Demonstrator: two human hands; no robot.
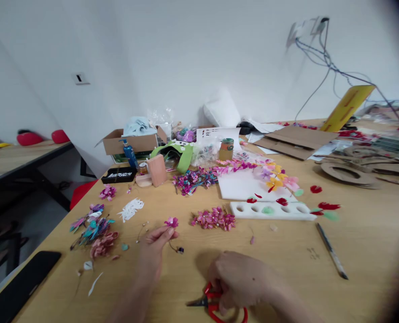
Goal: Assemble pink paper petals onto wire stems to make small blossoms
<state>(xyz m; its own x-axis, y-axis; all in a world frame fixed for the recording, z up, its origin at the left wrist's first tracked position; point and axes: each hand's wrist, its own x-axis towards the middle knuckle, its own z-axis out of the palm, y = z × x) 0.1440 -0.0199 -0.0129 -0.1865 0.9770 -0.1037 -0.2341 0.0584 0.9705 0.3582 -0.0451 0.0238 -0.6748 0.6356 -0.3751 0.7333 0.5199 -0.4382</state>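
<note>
My left hand (157, 240) pinches a small magenta paper flower (171, 221) by its thin wire stem, just above the wooden table (287, 264). The stem hangs down to a small dark end piece (180, 250). My right hand (236, 280) is closed around red-handled scissors (212, 304) resting low on the table, blades pointing left. A pile of finished pink flowers (214, 218) lies just beyond both hands.
A white paint palette (273, 210), a paintbrush (331, 250), red petals, teal and pink flowers (94, 231) at left, a black phone (20, 287), a cardboard box (132, 142), a jar (226, 149), cardboard rings (349, 172) and a cable on the wall.
</note>
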